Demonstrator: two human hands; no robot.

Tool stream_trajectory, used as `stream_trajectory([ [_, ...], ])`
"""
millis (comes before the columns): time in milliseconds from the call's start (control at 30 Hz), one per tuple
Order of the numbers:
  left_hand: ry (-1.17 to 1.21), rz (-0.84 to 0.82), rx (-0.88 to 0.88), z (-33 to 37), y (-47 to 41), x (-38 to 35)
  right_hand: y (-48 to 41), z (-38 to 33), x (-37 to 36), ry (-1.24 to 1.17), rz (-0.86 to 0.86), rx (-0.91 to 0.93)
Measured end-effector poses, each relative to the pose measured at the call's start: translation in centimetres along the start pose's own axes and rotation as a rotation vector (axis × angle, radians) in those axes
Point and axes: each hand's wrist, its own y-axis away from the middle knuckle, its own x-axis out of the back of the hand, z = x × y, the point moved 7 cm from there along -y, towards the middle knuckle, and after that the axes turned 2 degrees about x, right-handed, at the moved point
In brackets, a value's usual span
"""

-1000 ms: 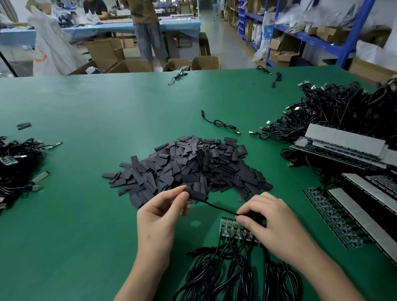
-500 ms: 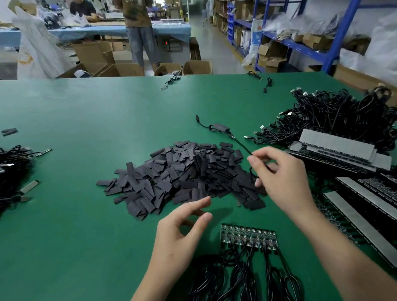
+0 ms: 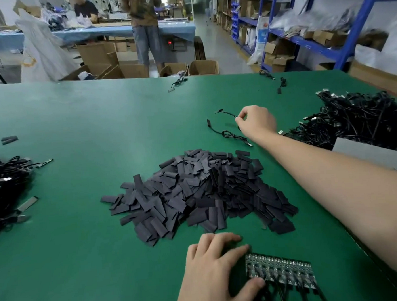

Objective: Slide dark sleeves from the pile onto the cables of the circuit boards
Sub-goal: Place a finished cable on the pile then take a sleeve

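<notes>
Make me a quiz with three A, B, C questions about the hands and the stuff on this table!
1. Where is the right hand?
A) beyond the far side of the sleeve pile
B) inside a cardboard box
C) on a shelf

2. What colour is the table?
A) blue
B) green
C) red

3. What is the right hand doing?
A) lying flat
B) pinching a thin black cable
C) holding a cup

Answers:
1 A, the arm stretches past the pile.
2 B, the tabletop is green all over.
3 B, the fingertips close on the cable.
</notes>
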Motion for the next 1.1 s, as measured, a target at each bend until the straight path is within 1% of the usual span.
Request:
stream_trajectory([
  [167,0.036,0.039,-0.021,-0.4,-0.3,-0.3,-2.7,0.1,-4.1,0.000,-0.096,-0.008],
  [267,0.132,0.031,-0.015,-0.6,-0.5,-0.1,-2.7,0.3,-6.1,0.047,-0.221,0.044],
  [333,0.204,-0.005,0.015,-0.8,-0.6,-0.1,-1.9,0.5,-6.6,0.074,-0.270,0.076],
  [400,0.256,-0.062,0.040,-0.8,-0.5,-0.4,-0.6,0.5,-5.8,0.077,-0.231,0.097],
  [433,0.309,-0.056,0.063,-0.8,-0.5,-0.2,0.3,0.4,-5.1,0.066,-0.191,0.112],
  [533,0.553,-0.018,0.140,-0.5,-0.6,0.2,4.4,-0.2,-1.9,-0.054,-0.093,0.160],
  [600,0.669,-0.004,0.160,-0.2,-0.5,0.4,8.2,-0.6,0.3,-0.193,-0.106,0.179],
  [667,0.724,0.021,0.160,-0.1,-0.2,0.7,12.9,-0.8,2.1,-0.334,-0.187,0.184],
  [767,0.752,0.066,0.160,-0.1,0.2,1.0,20.2,-0.7,3.9,-0.453,-0.386,0.211],
  [833,0.751,0.080,0.166,0.0,0.4,0.9,24.2,0.1,4.7,-0.478,-0.476,0.232],
  [1000,0.737,0.102,0.161,0.0,0.7,1.2,29.3,2.8,5.3,-0.485,-0.459,0.185],
  [1100,0.752,0.103,0.176,-0.1,1.0,1.4,30.2,2.6,4.4,-0.344,-0.466,0.250],
])
